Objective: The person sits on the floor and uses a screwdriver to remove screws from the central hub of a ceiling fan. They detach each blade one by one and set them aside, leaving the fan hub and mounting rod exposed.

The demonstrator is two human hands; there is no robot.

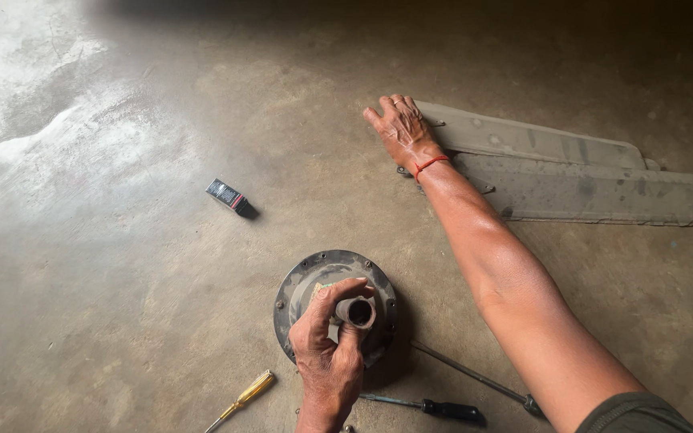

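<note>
Bare concrete floor [122,265] fills the frame. Your left hand [330,353], lower centre, pinches the short tube [356,311] standing up from the round motor housing [314,277]. Your right hand [401,128], fingers together, lies flat on the blades [571,172] at upper right, whose long axis runs off rightward.

Round grey motor housing [306,285] sits flat on the concrete floor, bolts dotted around its rim, dusty and scuffed — a short hollow shaft [356,311] sticks up from its middle, open end facing the camera. Further back lie the fan blades [555,168] — long, flat, grimy grey, stacked side by side on the floor, stretching off to the right, their narrow ends pointing left.
</note>
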